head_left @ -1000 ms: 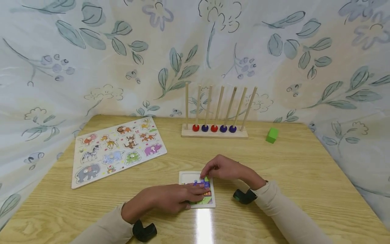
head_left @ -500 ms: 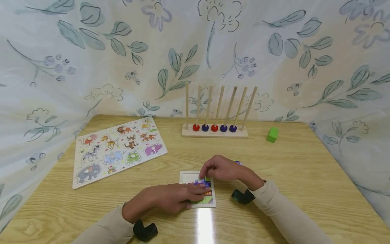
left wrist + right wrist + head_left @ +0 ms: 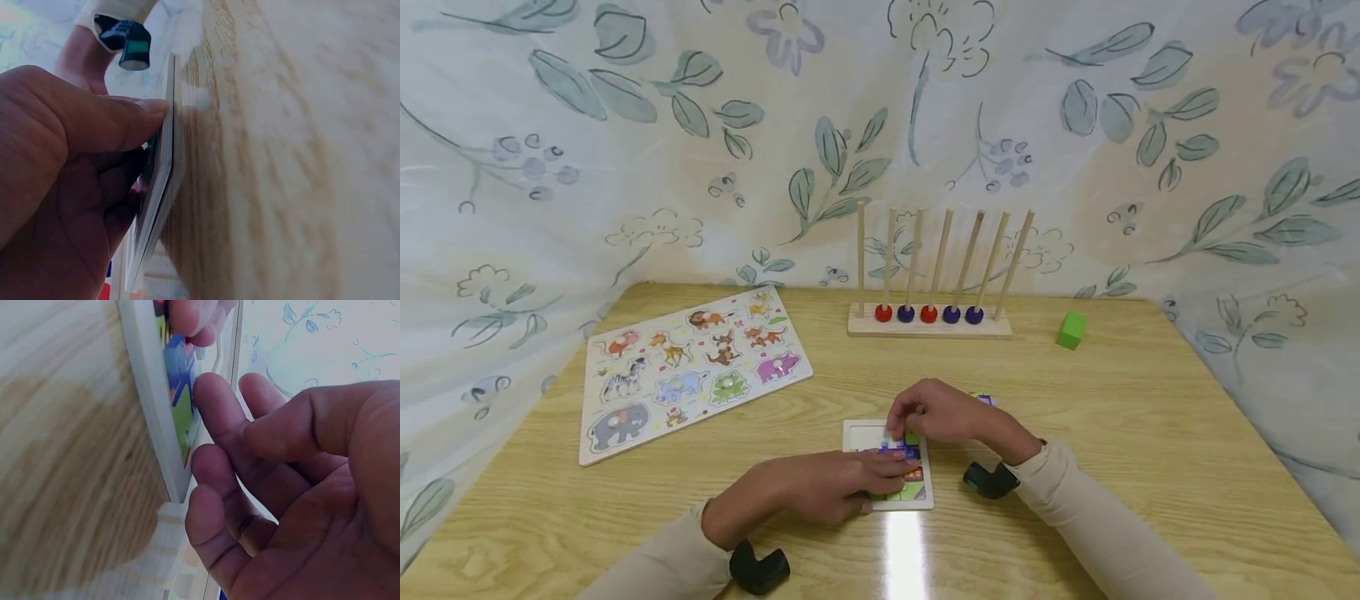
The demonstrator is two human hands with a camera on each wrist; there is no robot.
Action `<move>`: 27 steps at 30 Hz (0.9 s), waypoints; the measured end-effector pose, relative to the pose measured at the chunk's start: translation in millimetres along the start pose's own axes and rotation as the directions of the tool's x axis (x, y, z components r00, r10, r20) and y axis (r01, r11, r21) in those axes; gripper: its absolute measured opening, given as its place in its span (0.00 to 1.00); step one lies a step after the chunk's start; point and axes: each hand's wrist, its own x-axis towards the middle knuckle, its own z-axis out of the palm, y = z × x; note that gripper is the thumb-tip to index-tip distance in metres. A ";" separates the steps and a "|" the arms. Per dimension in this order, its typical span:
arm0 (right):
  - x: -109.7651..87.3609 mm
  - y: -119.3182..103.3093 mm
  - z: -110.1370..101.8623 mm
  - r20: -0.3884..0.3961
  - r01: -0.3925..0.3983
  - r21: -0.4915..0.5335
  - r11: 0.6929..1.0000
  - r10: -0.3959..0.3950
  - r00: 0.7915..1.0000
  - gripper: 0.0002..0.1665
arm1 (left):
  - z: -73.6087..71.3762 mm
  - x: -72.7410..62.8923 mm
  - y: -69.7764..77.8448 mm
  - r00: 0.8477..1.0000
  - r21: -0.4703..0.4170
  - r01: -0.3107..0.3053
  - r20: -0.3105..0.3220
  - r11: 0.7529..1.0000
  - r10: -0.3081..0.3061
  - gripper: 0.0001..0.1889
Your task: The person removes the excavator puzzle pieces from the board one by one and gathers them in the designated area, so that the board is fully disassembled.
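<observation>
A small jigsaw tray (image 3: 863, 435) with a white rim lies on the table in front of me, partly filled with colourful pieces. My left hand (image 3: 827, 487) lies across it with fingers stretched over the pieces; in the left wrist view its thumb (image 3: 134, 122) rests at the tray's edge. At the upper right of the tray is my right hand (image 3: 943, 412), fingers bent down by a green piece (image 3: 912, 437). In the right wrist view its fingertips (image 3: 212, 390) touch the puzzle's face, thumb apart from them, nothing between.
Another colourful puzzle piece (image 3: 982, 400) shows behind my right wrist. An animal peg puzzle board (image 3: 685, 367) lies at the left. A wooden rod stand (image 3: 928, 327) with red and blue beads stands at the back, a green block (image 3: 1071, 330) to its right.
My right hand has shifted slightly left along the tray's top, so more of the piece behind its wrist shows. The left hand stays put on the puzzle.
</observation>
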 end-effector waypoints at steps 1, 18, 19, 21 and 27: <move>0.6 -0.4 0.5 0.002 -0.007 0.001 1.000 0.007 1.000 0.16 | 0.6 -0.6 0.2 1.000 -0.002 0.004 -0.003 1.000 -0.004 0.28; 1.1 -2.8 -3.5 0.015 -0.011 -0.016 1.000 0.011 1.000 0.14 | -1.0 -0.3 -0.7 1.000 0.004 -0.008 0.004 1.000 0.008 0.27; 1.0 -2.7 -3.7 0.014 -0.010 -0.019 1.000 0.010 1.000 0.14 | -1.0 -0.3 -0.7 1.000 0.000 -0.007 0.004 1.000 0.007 0.27; 0.7 -3.5 -4.2 0.009 -0.014 -0.022 1.000 0.014 1.000 0.13 | -1.1 -0.2 -0.9 1.000 -0.005 -0.006 0.004 1.000 0.006 0.27; 0.4 -6.8 -4.9 0.008 -0.025 -0.024 0.999 0.026 1.000 0.12 | -2.0 -0.2 -1.0 1.000 -0.014 -0.001 0.007 1.000 0.001 0.27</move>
